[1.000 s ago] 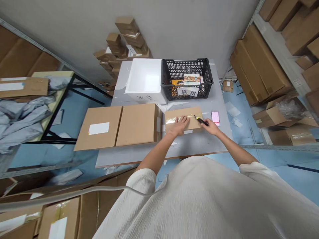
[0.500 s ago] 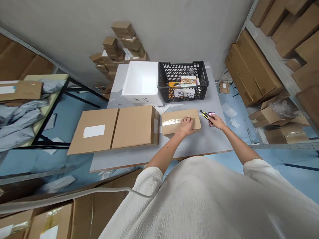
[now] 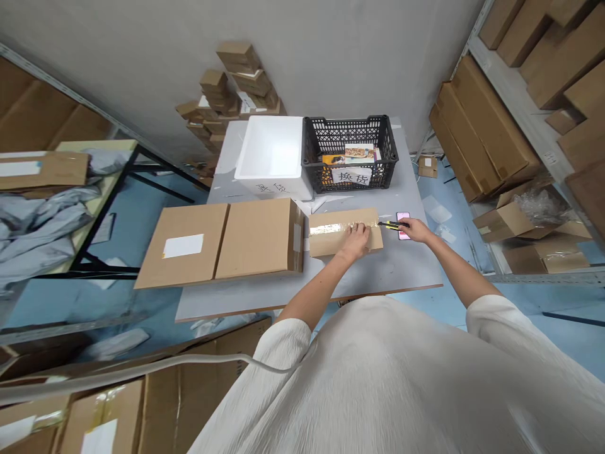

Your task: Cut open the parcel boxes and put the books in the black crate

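A small taped cardboard box lies on the grey table. My left hand rests on top of the box, fingers curled down over its taped seam. My right hand is closed round a yellow and black utility knife, whose tip points left at the box's right end. A pink phone lies on the table partly under my right hand.
A large flat cardboard box lies left of the small one, overhanging the table edge. Behind stand a white foam box and a black plastic crate with packets. Shelves of cartons rise at right; stacked boxes against the wall.
My right hand drew the knife off the box to the right, then brought its tip back to the box's right end. My left hand shifted right along the box top.
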Demonstrator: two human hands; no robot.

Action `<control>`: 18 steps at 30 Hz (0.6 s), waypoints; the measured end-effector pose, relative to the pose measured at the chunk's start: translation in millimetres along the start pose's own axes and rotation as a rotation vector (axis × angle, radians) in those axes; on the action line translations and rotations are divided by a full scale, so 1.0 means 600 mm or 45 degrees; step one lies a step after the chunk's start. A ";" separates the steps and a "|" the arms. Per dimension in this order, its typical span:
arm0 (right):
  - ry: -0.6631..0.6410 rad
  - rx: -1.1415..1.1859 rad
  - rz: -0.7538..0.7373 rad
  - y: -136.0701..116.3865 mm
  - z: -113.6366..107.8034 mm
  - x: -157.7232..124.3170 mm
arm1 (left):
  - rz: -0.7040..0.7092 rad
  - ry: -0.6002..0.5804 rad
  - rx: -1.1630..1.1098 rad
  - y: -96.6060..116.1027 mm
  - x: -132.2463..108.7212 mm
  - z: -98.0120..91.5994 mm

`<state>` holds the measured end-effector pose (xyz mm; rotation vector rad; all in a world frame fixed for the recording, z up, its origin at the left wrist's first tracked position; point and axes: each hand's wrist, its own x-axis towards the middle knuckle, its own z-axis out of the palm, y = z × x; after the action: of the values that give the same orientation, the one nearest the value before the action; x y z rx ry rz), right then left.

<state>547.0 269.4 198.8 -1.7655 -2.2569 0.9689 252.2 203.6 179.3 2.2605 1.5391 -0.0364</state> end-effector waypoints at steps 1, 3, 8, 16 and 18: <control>-0.020 -0.029 -0.019 0.001 -0.002 0.003 | 0.003 -0.007 -0.006 0.000 -0.001 0.001; -0.063 -0.104 -0.071 0.002 -0.004 0.008 | 0.012 -0.011 -0.011 -0.001 -0.004 0.001; -0.106 -0.330 -0.189 -0.007 -0.007 0.023 | 0.047 -0.015 0.029 -0.005 -0.010 0.002; -0.151 -0.256 -0.172 -0.011 -0.008 0.042 | 0.095 -0.001 0.025 -0.014 -0.015 0.007; -0.280 -0.130 -0.095 -0.002 -0.006 0.038 | 0.099 -0.002 -0.005 -0.017 -0.014 0.010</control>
<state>540.5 291.2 195.5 -1.6724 -2.5282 1.1006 241.3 197.4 172.6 2.3145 1.4481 -0.0139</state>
